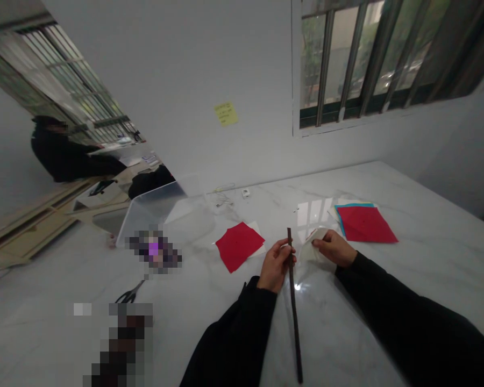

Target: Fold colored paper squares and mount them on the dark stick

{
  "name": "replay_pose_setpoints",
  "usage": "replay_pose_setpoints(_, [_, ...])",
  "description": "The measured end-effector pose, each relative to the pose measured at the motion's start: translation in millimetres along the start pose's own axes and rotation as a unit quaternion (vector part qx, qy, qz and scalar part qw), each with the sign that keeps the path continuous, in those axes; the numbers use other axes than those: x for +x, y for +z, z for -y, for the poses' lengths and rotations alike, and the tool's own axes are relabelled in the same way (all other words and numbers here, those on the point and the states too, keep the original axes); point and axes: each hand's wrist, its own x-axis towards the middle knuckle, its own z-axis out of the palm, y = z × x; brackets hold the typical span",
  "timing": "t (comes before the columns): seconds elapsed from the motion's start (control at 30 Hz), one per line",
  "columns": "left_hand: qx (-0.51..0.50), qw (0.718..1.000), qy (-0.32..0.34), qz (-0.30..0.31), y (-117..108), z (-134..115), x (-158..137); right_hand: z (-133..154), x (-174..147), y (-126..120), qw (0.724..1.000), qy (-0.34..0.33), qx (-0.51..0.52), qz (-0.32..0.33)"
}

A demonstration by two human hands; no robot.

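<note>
My left hand [277, 266] is closed around the upper part of a long, thin dark brown stick [294, 322], which slants down toward the near edge of the view. To its right, my right hand [335, 247] pinches a thin off-white sheet [325, 263]; a bit of red shows near its top edge. Whether the sheet is paper or cloth I cannot tell. Left of my hands lies a red square sheet [240, 247] over a pale one. Beyond my right hand, another red sheet [367, 224] rests on blue and pale sheets.
On the white marbled table [210, 333] are black-handled scissors [131, 294] at left, a clear plastic bin [145, 209] and a small white socket-like block [246, 192]. Two patches are pixelated. A yellow note [226, 114] is on the wall. A person [64, 150] sits far left.
</note>
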Motion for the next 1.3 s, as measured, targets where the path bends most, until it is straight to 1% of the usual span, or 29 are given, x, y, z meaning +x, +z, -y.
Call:
replay_pose_setpoints(0.1, [0.012, 1.0, -0.009, 0.001, 0, -2, 0, 2, 3, -8, 0.998, -0.016, -0.066, 0.01])
replay_pose_setpoints(0.23, [0.021, 0.999, -0.025, 0.016, -1, -6, 0, 8, 4, -13, 0.987, -0.023, -0.159, 0.031])
replay_pose_setpoints(0.33, [0.02, 0.999, -0.018, 0.022, 0, -10, -1, 12, 4, -11, 0.982, -0.025, -0.188, 0.024])
replay_pose_setpoints(0.43, [0.012, 0.999, -0.003, 0.029, 2, -15, -4, 16, 3, -9, 0.973, -0.053, -0.224, 0.015])
replay_pose_setpoints(0.5, [0.018, 0.999, 0.002, 0.042, 2, -18, -6, 19, 2, -8, 0.96, -0.089, -0.264, 0.017])
replay_pose_setpoints(0.57, [0.041, 0.997, 0.006, 0.064, 1, -22, -6, 22, 1, -7, 0.942, -0.13, -0.309, 0.022])
replay_pose_setpoints(0.7, [0.128, 0.986, 0.004, 0.11, -6, -29, -5, 29, -2, -3, 0.904, -0.203, -0.374, 0.033])
replay_pose_setpoints(0.77, [0.167, 0.979, 0.003, 0.119, -9, -32, -4, 31, -4, 0, 0.894, -0.23, -0.382, 0.034])
replay_pose_setpoints(0.87, [0.188, 0.974, 0.001, 0.125, -12, -34, -3, 34, -6, 5, 0.888, -0.251, -0.384, 0.03])
replay_pose_setpoints(1.03, [0.185, 0.973, -0.004, 0.138, -11, -33, -4, 36, -7, 7, 0.888, -0.252, -0.385, 0.018])
replay_pose_setpoints(1.3, [0.201, 0.969, -0.007, 0.141, -9, -33, -5, 34, -8, 8, 0.884, -0.255, -0.391, 0.016])
